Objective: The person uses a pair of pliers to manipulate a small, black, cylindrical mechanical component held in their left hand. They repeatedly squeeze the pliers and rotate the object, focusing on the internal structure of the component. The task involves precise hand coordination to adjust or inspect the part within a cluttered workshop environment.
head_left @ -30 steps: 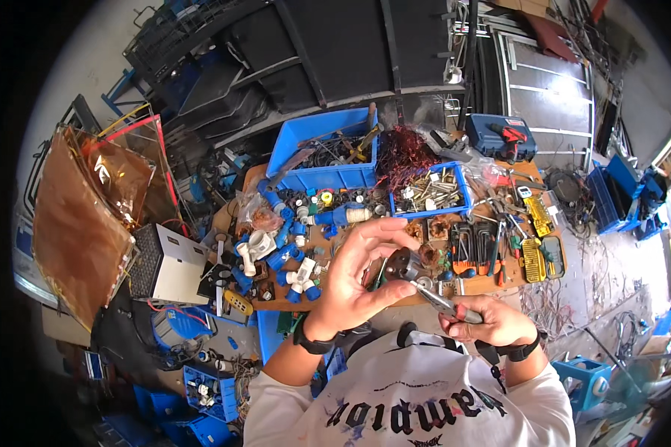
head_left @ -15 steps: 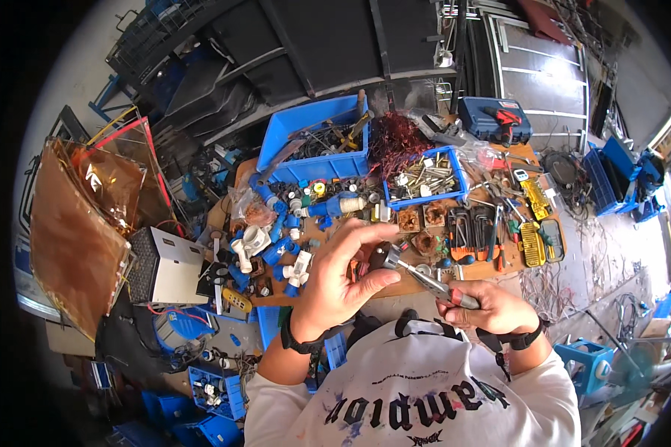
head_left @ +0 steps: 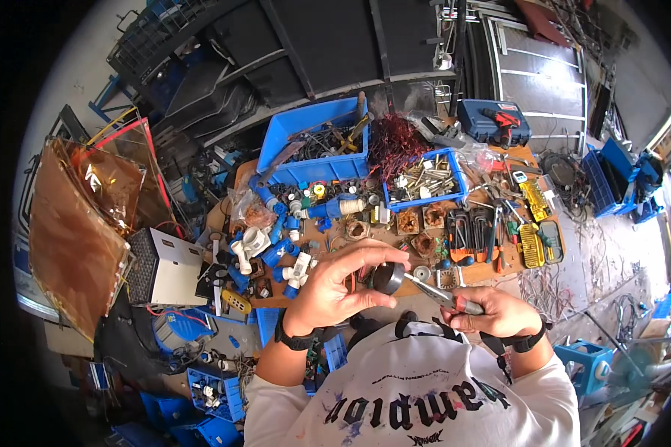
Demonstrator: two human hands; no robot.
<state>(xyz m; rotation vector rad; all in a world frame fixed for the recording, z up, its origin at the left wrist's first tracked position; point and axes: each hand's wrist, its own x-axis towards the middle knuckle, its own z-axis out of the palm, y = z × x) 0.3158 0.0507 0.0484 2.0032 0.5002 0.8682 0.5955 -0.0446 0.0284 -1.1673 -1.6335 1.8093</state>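
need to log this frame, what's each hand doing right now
Left hand: closed on a small dark round part.
Right hand: closed on pliers, tips at the round part.

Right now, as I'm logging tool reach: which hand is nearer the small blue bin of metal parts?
Left. The left hand lies below the small blue bin, slightly leftward; the right hand sits lower, farther off.

— Left hand (head_left: 335, 287)?
— Pinching a dark round part (head_left: 387, 278) over the bench (head_left: 365, 238).
— Right hand (head_left: 492, 313)?
— Gripping pliers (head_left: 440, 292), tip touching that part.
— Behind?
— Blue bin (head_left: 317, 145), smaller bin (head_left: 425, 179) of metal bits, copper wire (head_left: 394, 140) between.
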